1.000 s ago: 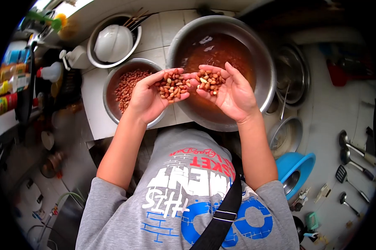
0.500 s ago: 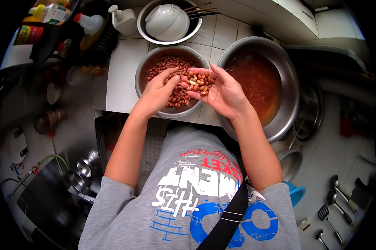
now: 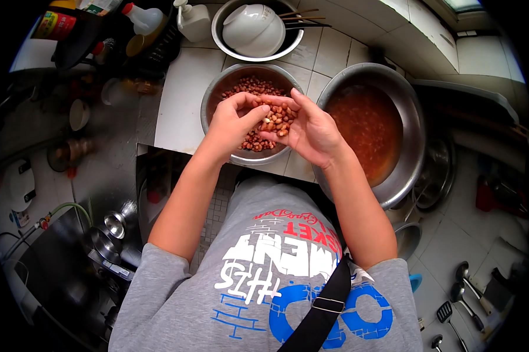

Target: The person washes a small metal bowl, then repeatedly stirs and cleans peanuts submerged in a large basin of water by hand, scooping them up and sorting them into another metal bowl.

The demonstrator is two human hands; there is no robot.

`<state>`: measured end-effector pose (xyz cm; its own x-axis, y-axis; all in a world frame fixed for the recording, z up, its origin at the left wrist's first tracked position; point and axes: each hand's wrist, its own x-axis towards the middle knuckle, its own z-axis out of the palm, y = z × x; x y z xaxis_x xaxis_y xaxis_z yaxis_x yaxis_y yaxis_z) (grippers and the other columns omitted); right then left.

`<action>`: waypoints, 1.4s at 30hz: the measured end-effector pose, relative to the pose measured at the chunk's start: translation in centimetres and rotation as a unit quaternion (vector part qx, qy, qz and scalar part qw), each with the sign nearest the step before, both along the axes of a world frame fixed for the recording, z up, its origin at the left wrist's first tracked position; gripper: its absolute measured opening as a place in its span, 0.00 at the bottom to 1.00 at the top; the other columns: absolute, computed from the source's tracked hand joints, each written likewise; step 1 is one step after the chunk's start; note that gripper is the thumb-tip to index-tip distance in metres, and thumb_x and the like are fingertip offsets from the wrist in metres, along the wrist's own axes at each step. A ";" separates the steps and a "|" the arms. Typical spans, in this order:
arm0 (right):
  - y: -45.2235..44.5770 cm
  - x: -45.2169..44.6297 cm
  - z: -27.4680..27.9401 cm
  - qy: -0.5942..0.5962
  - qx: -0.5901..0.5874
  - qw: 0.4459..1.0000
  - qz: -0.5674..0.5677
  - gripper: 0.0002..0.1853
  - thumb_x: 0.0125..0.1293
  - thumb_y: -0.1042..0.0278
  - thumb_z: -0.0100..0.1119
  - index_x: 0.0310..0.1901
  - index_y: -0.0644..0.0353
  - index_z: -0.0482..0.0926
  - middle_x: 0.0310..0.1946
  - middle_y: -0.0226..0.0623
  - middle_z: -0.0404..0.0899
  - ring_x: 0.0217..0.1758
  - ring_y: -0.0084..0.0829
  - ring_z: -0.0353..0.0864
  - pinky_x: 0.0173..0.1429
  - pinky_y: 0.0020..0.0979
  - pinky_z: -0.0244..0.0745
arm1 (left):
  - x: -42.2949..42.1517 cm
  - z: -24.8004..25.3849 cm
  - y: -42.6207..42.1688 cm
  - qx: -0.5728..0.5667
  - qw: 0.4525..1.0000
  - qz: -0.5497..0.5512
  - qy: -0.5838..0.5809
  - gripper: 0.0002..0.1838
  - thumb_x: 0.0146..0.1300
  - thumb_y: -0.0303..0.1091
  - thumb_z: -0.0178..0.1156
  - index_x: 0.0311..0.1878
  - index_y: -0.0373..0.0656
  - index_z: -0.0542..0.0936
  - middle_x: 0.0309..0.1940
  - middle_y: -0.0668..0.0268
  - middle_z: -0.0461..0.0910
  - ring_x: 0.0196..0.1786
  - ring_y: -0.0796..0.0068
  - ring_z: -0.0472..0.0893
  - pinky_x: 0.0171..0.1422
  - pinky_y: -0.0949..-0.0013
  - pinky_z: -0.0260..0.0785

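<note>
At far left, a clear plastic bottle with a red cap stands near a white pump bottle. To their right, at the far side of the tiled counter, a metal bowl holds a tipped white bowl and several chopsticks, which jut past its right rim.

Nearer, a steel basin contains a layer of reddish-brown peanuts. Above it, the left hand is curled, thumb and fingers at the small heap of nuts in the other palm; whether it pinches one I cannot tell. The right hand, palm up and cupped, bears that heap over the basin's right part.

Farther right, a larger steel basin holds murky red-brown liquid; what lies beneath is unclear. Beyond its right rim, a round metal vessel is partly hidden, its contents indistinct.
</note>
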<state>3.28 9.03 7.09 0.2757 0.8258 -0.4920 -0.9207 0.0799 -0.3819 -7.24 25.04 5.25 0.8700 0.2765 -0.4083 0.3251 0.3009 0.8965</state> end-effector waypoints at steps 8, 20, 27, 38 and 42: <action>0.3 0.1 -0.3 -0.015 0.003 1.000 0.013 0.27 0.81 0.46 0.41 0.62 0.62 0.75 0.58 0.40 0.78 0.60 0.35 0.79 0.61 0.45 0.80 | -0.3 -0.2 0.4 -0.021 0.999 0.041 -0.019 0.08 0.68 0.31 0.64 0.46 0.38 0.80 0.41 0.66 0.83 0.42 0.81 0.80 0.49 0.75 0.74; 1.1 -0.1 1.7 -0.134 -0.121 0.974 0.135 0.26 0.79 0.50 0.46 0.73 0.49 0.66 0.67 0.33 0.68 0.66 0.34 0.69 0.59 0.44 0.79 | -0.4 -0.4 1.0 0.004 0.996 0.075 -0.036 0.07 0.72 0.30 0.57 0.43 0.37 0.80 0.39 0.68 0.82 0.43 0.83 0.79 0.51 0.76 0.72; 1.7 -0.1 1.1 -0.255 -0.125 0.952 0.117 0.20 0.78 0.65 0.48 0.67 0.63 0.70 0.61 0.42 0.74 0.56 0.33 0.81 0.46 0.31 0.88 | -0.4 -0.5 0.9 -0.027 0.996 0.070 -0.040 0.08 0.73 0.31 0.54 0.42 0.37 0.80 0.40 0.67 0.82 0.44 0.82 0.78 0.53 0.75 0.71; 1.5 -0.3 -0.1 -0.488 -0.112 0.865 0.039 0.13 0.71 0.74 0.61 0.55 0.68 0.79 0.46 0.37 0.85 0.48 0.24 0.84 0.55 0.26 0.81 | -0.3 0.8 0.6 0.060 0.997 0.008 -0.041 0.10 0.74 0.33 0.55 0.41 0.36 0.79 0.36 0.68 0.82 0.41 0.83 0.78 0.48 0.75 0.71; 1.4 -0.5 0.8 -0.480 -0.110 0.870 0.011 0.10 0.70 0.75 0.62 0.49 0.68 0.81 0.41 0.37 0.86 0.45 0.25 0.86 0.52 0.27 0.81 | -0.3 1.8 0.5 0.110 0.992 -0.030 -0.059 0.11 0.75 0.33 0.55 0.41 0.36 0.80 0.36 0.69 0.82 0.40 0.83 0.78 0.45 0.76 0.72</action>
<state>2.75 10.45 7.85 0.6324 0.7509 -0.1903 -0.1691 -0.1059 -0.9799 -7.57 25.54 7.09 0.9256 0.2937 -0.2389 0.2258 0.0780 0.9710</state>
